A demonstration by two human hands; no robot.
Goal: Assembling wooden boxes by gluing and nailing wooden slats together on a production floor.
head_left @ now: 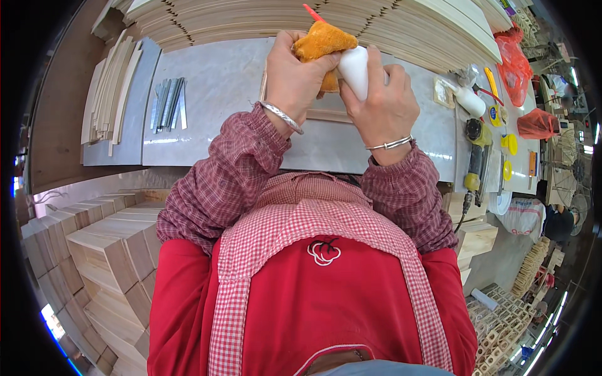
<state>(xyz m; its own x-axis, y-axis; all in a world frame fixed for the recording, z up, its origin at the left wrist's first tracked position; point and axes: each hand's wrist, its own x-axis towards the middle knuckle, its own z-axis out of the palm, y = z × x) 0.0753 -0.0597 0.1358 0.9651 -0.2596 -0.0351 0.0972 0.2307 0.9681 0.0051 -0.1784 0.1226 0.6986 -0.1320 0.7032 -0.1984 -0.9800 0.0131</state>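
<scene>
Over the far middle of the grey table [219, 88], both hands meet just in front of a stack of pale wooden boards [313, 19]. The left hand [293, 75] has its fingers closed around an orange cloth [321, 42], pressing it against the top of a white bottle [355, 70] with a red tip, which the right hand [382, 103] grips with its fingers wrapped round the body. Beneath the hands a thin wooden strip [326, 115] lies on the table. To the left lie a bundle of metal strips [168, 103] and a pile of short wooden slats [110, 94]. To the right are another white bottle [469, 100] and a yellow power tool [478, 156]. Near left, stacked wooden blocks [106, 250] stand beside the table.
</scene>
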